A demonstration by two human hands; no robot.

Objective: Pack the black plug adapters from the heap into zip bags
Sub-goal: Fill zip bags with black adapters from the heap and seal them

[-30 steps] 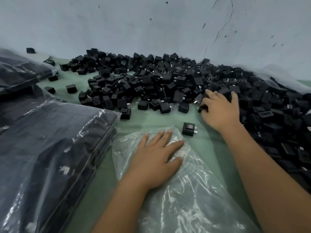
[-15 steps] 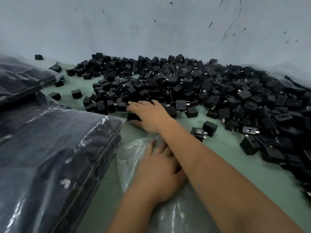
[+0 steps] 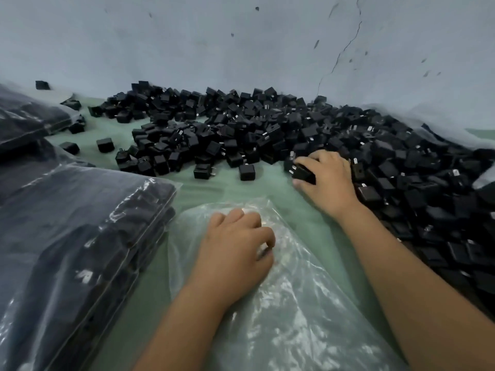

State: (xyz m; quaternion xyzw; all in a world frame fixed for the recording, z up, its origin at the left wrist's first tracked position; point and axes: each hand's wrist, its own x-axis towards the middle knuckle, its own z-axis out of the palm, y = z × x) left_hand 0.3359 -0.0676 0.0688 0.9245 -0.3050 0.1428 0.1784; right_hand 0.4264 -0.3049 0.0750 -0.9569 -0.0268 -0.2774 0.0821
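The heap of black plug adapters (image 3: 281, 129) spreads over the green worktop (image 3: 227, 188) against the pale wall (image 3: 214, 44). At the heap's near edge the right hand (image 3: 328, 180) lies palm down, fingers curled round one adapter (image 3: 304, 172). Nearer than the heap, the left hand (image 3: 235, 247) rests on a clear zip bag (image 3: 281, 303), its fingers bent and gathering the film. Left of that bag lie filled bags (image 3: 72, 250), stacked. A few loose adapters sit just off the heap's left edge.
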